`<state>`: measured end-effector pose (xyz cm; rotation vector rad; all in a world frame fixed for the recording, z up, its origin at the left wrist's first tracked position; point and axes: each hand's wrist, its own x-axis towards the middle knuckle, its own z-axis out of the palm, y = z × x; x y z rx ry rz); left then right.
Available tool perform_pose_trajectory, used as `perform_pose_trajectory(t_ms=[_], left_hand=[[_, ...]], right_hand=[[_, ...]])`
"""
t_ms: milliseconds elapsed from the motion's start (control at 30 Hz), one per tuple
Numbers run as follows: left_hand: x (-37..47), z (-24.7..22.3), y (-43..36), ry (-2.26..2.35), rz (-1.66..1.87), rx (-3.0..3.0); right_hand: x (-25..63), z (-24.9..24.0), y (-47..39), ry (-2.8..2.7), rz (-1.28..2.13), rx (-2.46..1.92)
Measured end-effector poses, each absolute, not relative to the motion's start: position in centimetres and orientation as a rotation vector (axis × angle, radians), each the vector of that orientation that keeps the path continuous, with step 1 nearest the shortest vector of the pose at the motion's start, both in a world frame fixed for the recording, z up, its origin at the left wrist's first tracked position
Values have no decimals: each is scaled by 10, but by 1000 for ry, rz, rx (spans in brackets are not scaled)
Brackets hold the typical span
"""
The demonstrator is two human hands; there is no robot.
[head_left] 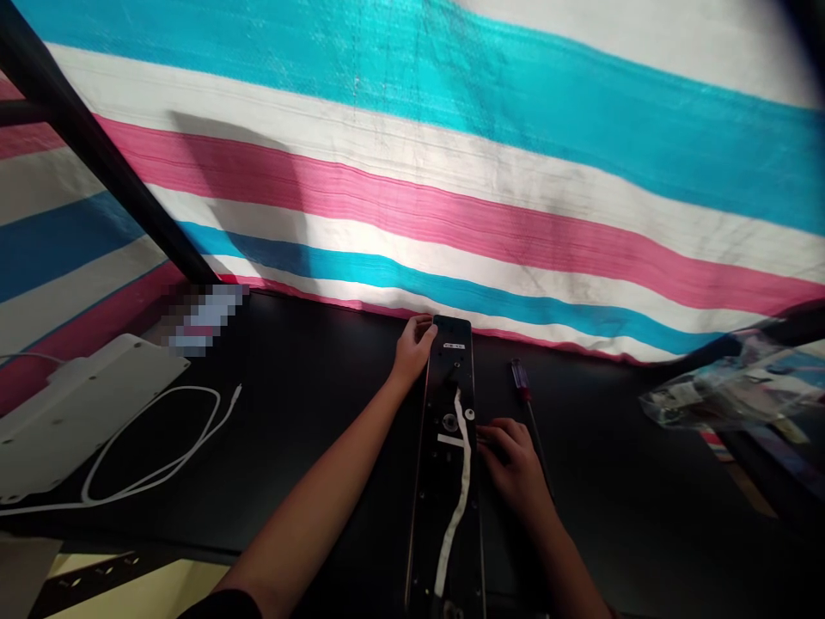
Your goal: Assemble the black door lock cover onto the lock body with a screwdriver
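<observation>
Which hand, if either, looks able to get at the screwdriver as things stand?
Probably the right hand: the screwdriver lies just beyond it on the table, and nothing visible sits between them.

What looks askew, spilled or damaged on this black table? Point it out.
Nothing looks spilled or plainly damaged. Slightly untidy: the thin white cable lies in a loose loop on the black table, plug end free, and the crumpled clear plastic bag sits by the right edge, perhaps overhanging it.
</observation>
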<state>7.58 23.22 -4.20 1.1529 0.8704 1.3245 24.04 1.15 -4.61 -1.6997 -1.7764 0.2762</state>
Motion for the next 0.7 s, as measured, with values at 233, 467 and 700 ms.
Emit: perform_pose_trajectory(t_ms=[233,467,700], left_hand=[[75,-38,230,868,1309,1149],[75,-37,229,868,1304,1142],[75,-39,230,860,1307,1146]], right_hand=[[242,-49,11,-1789,284,-1697],[242,-48,11,-1790,285,-1693],[241,-47,11,-1773,270,-1680]])
